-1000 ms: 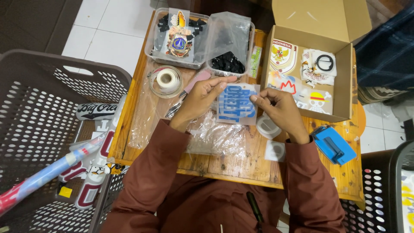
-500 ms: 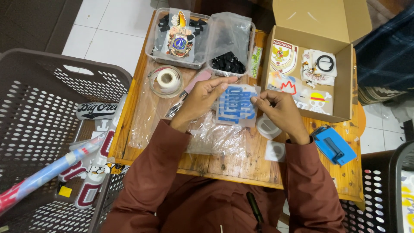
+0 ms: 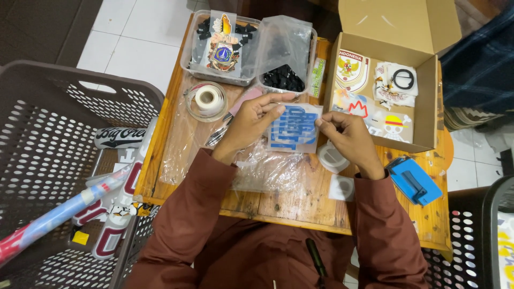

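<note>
1. Even, fairly bright overhead light fell on the wooden table (image 3: pixel 278 200), leaving only soft, short shadows.
2. Glare showed on the crumpled clear plastic (image 3: pixel 265 171) and the white floor tiles (image 3: pixel 136 37).
3. The frame was sharp at centre, with slight wide-angle stretching toward the edges and darker corners.

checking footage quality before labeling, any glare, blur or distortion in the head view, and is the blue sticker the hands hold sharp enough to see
Head view: evenly lit and sharp, with soft shadows only; the blue sticker, held between the left hand and right hand, is clear; mild glare on the crumpled plastic bag and white floor tiles; slight wide-angle bending at the basket edge.
</note>
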